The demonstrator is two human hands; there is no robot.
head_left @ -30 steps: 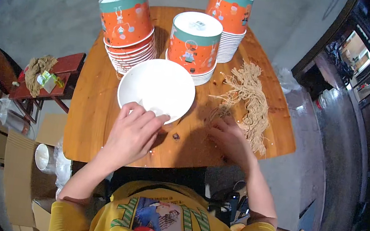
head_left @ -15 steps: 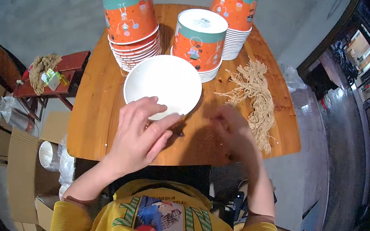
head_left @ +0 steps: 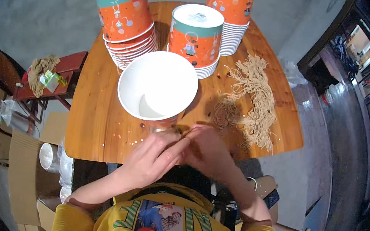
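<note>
Left hand grips bowl rim, tilted | right hand pinches at rim, contents unclear | keep bowl steady over table, clear of 3 stacks

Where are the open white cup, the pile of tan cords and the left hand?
white cup [head_left: 171, 74], head view, on its inner wall.
tan cords [head_left: 255, 96], head view, on the middle of the pile.
left hand [head_left: 154, 155], head view, on the back of the hand.
</note>
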